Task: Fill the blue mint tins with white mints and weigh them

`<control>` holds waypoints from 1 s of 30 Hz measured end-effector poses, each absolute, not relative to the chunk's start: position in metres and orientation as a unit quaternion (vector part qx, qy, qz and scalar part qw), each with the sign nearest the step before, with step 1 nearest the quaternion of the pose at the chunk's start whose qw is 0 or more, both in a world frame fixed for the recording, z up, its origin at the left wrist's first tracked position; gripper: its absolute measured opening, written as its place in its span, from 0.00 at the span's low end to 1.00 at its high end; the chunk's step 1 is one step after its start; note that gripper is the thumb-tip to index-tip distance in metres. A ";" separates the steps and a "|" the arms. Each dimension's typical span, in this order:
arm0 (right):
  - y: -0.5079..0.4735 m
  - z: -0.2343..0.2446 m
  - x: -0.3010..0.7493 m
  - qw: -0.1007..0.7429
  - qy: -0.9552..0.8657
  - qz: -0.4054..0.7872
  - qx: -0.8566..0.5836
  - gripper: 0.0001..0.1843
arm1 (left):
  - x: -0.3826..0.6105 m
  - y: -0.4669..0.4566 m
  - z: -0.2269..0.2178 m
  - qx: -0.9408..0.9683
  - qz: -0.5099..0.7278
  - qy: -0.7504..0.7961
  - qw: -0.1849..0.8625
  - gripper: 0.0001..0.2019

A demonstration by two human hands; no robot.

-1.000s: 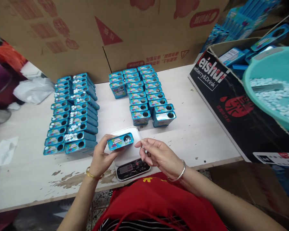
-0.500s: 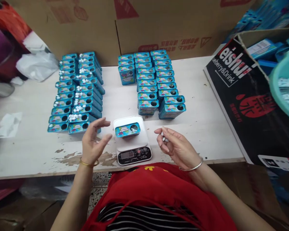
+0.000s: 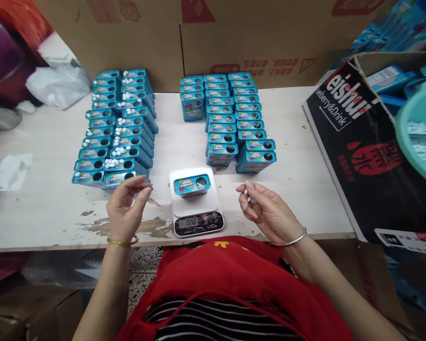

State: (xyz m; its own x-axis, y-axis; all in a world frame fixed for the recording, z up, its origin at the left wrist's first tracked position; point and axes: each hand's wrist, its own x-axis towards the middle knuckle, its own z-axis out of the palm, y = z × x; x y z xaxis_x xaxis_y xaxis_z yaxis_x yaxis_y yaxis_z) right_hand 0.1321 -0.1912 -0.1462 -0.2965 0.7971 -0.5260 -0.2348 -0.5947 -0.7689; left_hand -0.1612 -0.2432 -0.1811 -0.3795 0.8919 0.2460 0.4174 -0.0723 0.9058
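A white digital scale (image 3: 195,206) lies in front of me, its display lit with a number. On its platform stands a blue tin (image 3: 184,185), with several white mints (image 3: 200,183) visible in its round opening. My right hand (image 3: 266,206), to the right of the scale, is closed around a few white mints (image 3: 249,197). Left of the scale is my left hand (image 3: 126,208), raised, with nothing in it and a gap between thumb and fingers. It partly hides the nearest tin of the left group (image 3: 119,178), many of which have white mints on their tops.
More blue tins (image 3: 220,151) stand in columns behind the scale. At right are a black printed carton (image 3: 362,142) and a turquoise basin (image 3: 404,128) of white mints. A cardboard wall (image 3: 145,42) closes the back; a crumpled tissue (image 3: 12,173) and plastic bag (image 3: 58,87) lie left.
My left hand has drawn away from the tin, to the left. The scale's display has gone from zero to a higher number. My right hand still holds mints.
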 end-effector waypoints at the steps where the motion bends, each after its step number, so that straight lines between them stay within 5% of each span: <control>1: -0.191 -0.145 0.131 0.339 -0.298 0.751 -0.483 0.19 | -0.161 -0.244 -0.182 0.508 0.522 0.646 0.226 0.15; 18: -0.158 -0.137 0.075 0.332 -0.549 0.649 -0.409 0.16 | -0.138 -0.228 -0.169 0.690 0.401 0.583 0.152 0.11; 23: -0.155 -0.143 0.084 0.333 -0.545 0.642 -0.423 0.19 | -0.128 -0.221 -0.164 0.768 0.310 0.546 0.130 0.28; 30: -0.167 -0.170 0.119 0.297 -0.439 0.677 -0.510 0.32 | -0.156 -0.136 -0.140 0.787 0.241 0.568 0.004 0.16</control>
State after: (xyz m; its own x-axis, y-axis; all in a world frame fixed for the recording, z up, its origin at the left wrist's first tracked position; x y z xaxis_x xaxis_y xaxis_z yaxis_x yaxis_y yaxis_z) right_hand 0.1189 -0.1668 -0.1703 -0.3021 0.8511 -0.4294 0.0462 -0.4369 -0.8983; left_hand -0.1560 -0.1359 -0.1402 0.2392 0.8959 0.3743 0.8917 -0.3552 0.2804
